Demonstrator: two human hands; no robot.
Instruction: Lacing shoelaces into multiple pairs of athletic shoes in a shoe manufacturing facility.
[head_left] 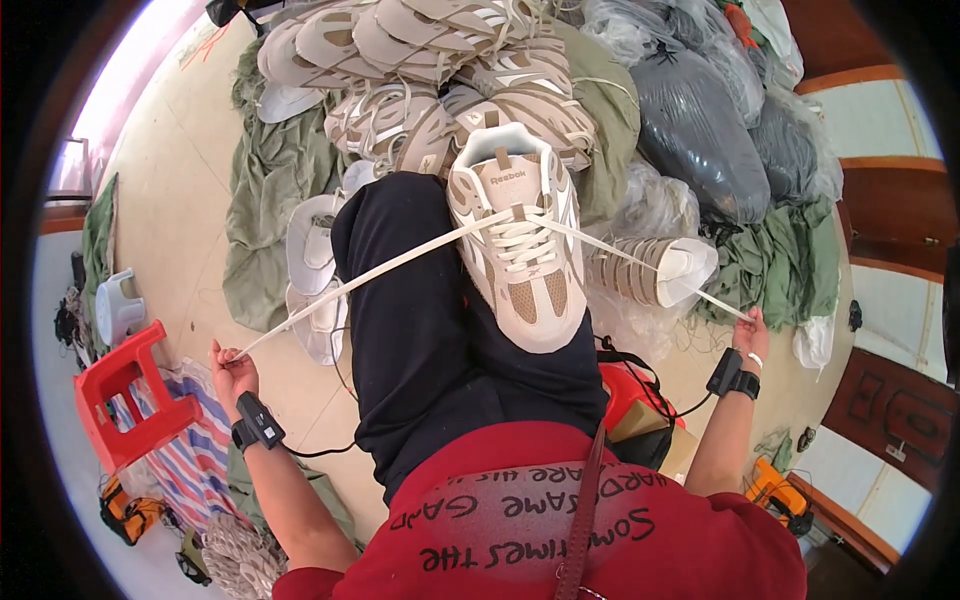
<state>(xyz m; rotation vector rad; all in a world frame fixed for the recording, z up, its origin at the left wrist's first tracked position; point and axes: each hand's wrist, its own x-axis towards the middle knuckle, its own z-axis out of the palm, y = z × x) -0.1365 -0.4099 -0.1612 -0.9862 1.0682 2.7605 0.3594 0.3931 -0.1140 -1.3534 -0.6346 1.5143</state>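
Note:
A beige and brown sneaker (pixel 530 310) rests on my lap, its toe toward me and its tongue standing up at the far end. Cream laces (pixel 522 245) are threaded across its front. My left hand (pixel 235 372) is closed on one end of the shoelace (pixel 390 264), out at the left beyond my knee. Out at the right, my right hand (pixel 748 335) pinches the other end. Both lace halves run straight and taut from the top eyelets. Each wrist wears a black strapped device with a cable.
A heap of similar shoe uppers (pixel 410 45) lies beyond my knees. Dark plastic bags (pixel 700 135) sit at the far right, near a stack of shoe parts (pixel 655 270). White shoe pieces (pixel 318 240) lie left of my leg. A red stool (pixel 130 400) stands at left.

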